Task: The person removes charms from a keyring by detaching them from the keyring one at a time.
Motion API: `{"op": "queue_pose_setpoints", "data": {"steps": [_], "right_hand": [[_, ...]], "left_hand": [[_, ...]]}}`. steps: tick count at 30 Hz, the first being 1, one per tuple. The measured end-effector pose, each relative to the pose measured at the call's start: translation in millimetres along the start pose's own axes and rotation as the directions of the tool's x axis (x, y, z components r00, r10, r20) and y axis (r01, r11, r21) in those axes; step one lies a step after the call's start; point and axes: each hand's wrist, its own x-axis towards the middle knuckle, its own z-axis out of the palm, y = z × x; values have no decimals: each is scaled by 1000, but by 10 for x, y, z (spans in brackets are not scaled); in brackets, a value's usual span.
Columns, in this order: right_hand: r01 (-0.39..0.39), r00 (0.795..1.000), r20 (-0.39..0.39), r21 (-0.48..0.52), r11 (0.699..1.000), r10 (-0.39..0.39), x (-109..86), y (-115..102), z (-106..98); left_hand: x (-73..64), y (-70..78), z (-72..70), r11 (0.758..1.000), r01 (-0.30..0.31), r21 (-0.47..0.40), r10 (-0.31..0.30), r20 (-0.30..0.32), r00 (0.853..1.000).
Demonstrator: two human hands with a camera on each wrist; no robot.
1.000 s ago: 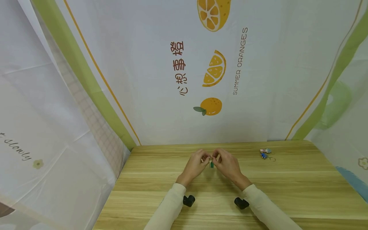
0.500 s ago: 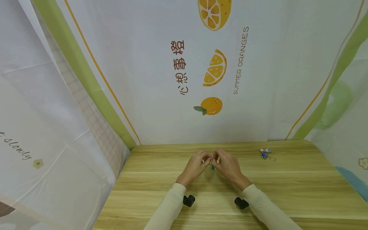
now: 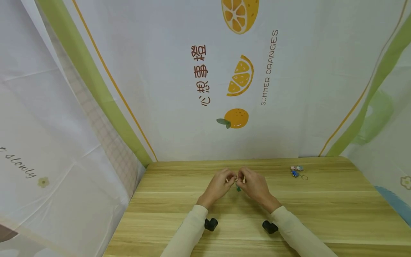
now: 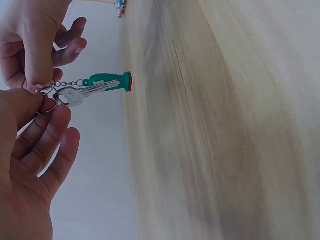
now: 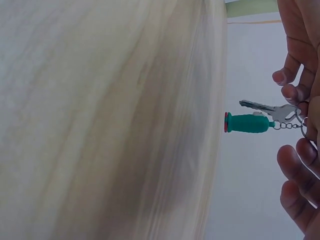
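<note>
Over the middle of the table, my left hand [image 3: 219, 184] and right hand [image 3: 255, 184] meet fingertip to fingertip. Both pinch a small metal key ring [image 5: 302, 131] between thumb and fingers. From the ring hang a silver key [image 5: 270, 109] and, on a short chain [image 5: 287, 126], a green figure-shaped charm [image 5: 248, 123] with a red base. In the left wrist view the key [image 4: 72, 96] overlaps the green charm [image 4: 107, 79], and both dangle below the fingers. Part of the ring is hidden behind the fingertips.
Small figure keychains, one a blue figure [image 3: 294, 174] with a metal ring [image 3: 304, 177], lie at the back right of the wooden table [image 3: 179, 200]. Black objects [image 3: 211, 224] show beside each sleeve. A printed white curtain [image 3: 173, 107] rises behind the table's back edge.
The green charm has swung slightly and hangs a little lower under the fingertips. Both hands stay almost in place, and the fingers shift a little at the ring.
</note>
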Motion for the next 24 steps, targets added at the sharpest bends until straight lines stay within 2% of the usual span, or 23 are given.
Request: {"op": "queue_pose_setpoints", "data": {"steps": [5, 20, 24], "right_hand": [[-14, 1000, 17, 32, 999, 14, -7, 6, -9], [59, 997, 34, 78, 995, -62, -3, 44, -24], [57, 996, 57, 99, 993, -63, -2, 42, -29]], "left_hand": [[-4, -16, 5, 1000, -7, 3, 7, -13, 1000], [-8, 10, -4, 1000, 1, 28, 0, -10, 1000], [-5, 20, -9, 1000, 11, 24, -11, -5, 1000]]}}
